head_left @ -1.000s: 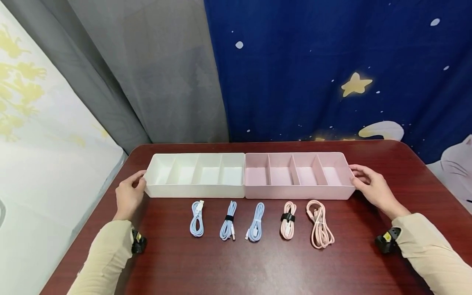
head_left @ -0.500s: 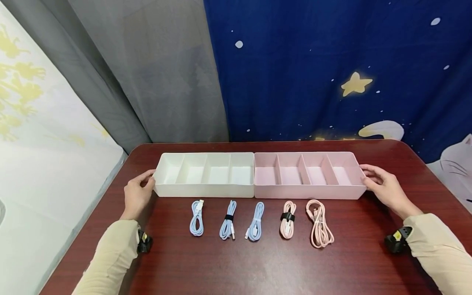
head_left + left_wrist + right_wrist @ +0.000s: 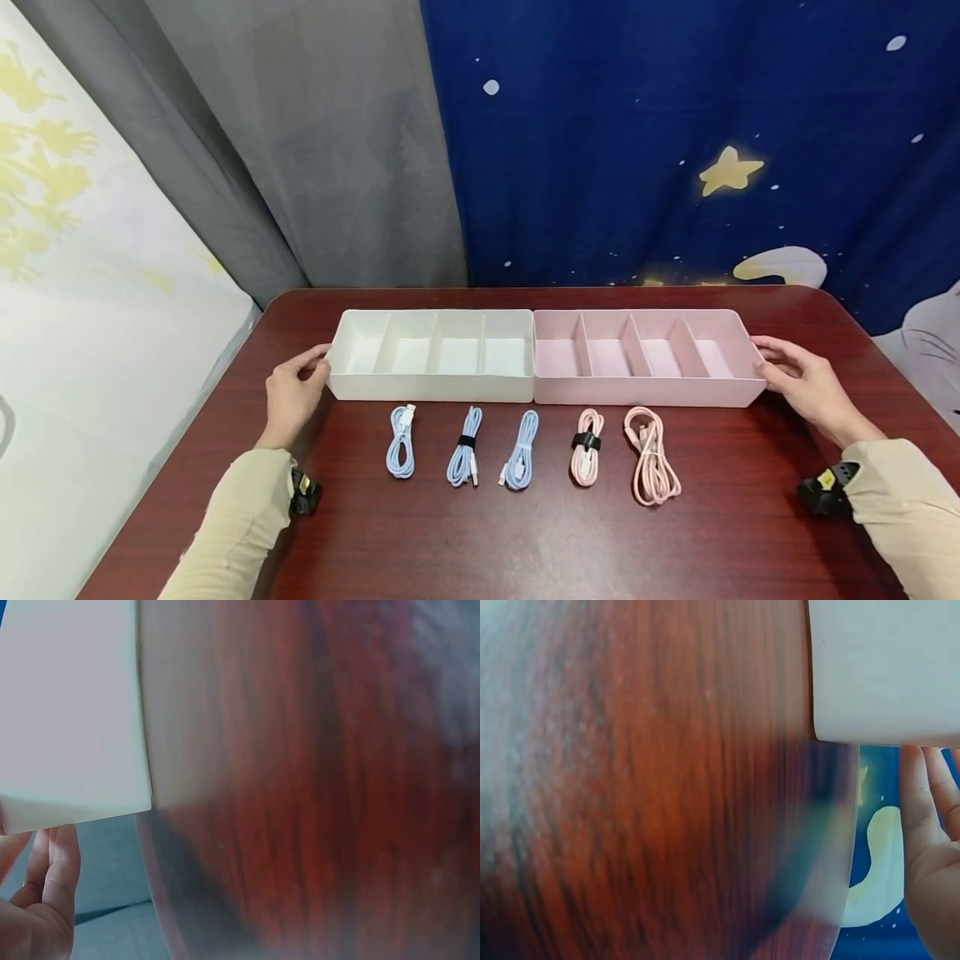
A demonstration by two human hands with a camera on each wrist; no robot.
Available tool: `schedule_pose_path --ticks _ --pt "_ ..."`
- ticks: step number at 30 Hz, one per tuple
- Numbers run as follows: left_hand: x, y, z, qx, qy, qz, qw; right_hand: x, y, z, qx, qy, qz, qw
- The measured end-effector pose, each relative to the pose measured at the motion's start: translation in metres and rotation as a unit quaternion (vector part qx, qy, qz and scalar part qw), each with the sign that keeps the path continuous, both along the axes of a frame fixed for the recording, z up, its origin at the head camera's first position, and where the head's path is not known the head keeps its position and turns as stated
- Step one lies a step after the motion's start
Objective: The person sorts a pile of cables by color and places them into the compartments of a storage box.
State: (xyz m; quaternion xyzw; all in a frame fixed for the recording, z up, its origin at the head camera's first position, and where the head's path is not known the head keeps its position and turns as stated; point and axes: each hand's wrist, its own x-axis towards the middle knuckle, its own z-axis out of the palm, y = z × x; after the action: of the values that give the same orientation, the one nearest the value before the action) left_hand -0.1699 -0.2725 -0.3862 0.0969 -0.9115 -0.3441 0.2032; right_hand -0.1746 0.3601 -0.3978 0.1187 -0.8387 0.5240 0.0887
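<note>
A white divided box (image 3: 431,388) and a pink divided box (image 3: 648,392) stand end to end on the table, touching. My left hand (image 3: 292,402) touches the outer left end of the white box, thumb near its front corner. At the outer right end of the pink box, my right hand (image 3: 813,387) touches with its fingers and thumb. The left wrist view shows fingers (image 3: 60,870) against the end of the white box; in the right wrist view, extended fingers (image 3: 915,787) meet the end of the pink box. Some fingertips are hidden behind the boxes.
In front of the boxes lie three coiled blue cables (image 3: 401,446) and two coiled pink cables (image 3: 655,462), some bound with black straps. The dark red table (image 3: 480,550) has its back edge close behind the boxes. A grey and a blue curtain (image 3: 637,150) hang beyond it.
Both boxes have slid right together along the table, with both hands moving along at their ends. The cables have stayed where they were.
</note>
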Motion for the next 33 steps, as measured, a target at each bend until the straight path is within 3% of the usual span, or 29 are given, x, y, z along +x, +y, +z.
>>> schedule_pose_path --ticks 14,33 --pt "-0.001 0.007 -0.003 0.002 0.014 -0.003 0.9999 0.004 0.01 0.003 0.016 -0.02 -0.015 0.9996" --pt "0.004 0.012 -0.001 0.005 0.015 -0.016 0.9997 0.004 0.016 0.001 -0.002 -0.009 -0.003 1.0"
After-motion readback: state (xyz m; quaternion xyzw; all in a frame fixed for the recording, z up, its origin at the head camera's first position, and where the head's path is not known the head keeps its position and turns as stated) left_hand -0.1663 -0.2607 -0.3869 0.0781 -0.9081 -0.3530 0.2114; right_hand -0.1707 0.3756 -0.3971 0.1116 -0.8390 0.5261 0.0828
